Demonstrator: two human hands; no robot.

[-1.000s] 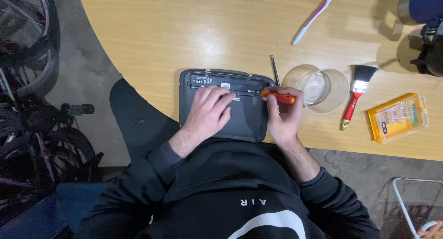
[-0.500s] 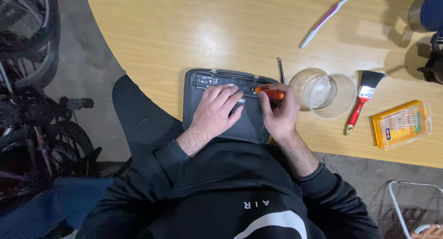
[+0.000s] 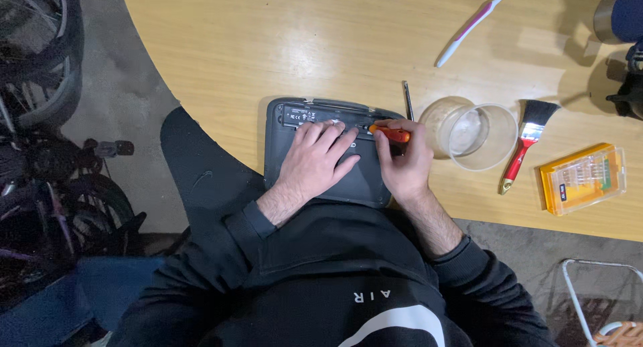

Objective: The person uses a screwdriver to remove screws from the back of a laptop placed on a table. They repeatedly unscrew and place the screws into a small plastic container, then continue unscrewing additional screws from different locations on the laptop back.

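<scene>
Screwdriver (image 3: 388,133) in right hand (image 3: 402,163); left hand (image 3: 315,161) flat on grey device (image 3: 295,112).

A dark grey device (image 3: 328,149) was noted on a pale yellow wood-grain worktop (image 3: 281,45). An orange-handled screwdriver (image 3: 388,133) was recorded. A clear plastic cup (image 3: 472,132), a red-handled, black-bristled brush (image 3: 526,143), a yellow bit case (image 3: 583,178) and a pink-and-white toothbrush (image 3: 472,27) were logged. Black sleeves (image 3: 248,226) were observed.
</scene>
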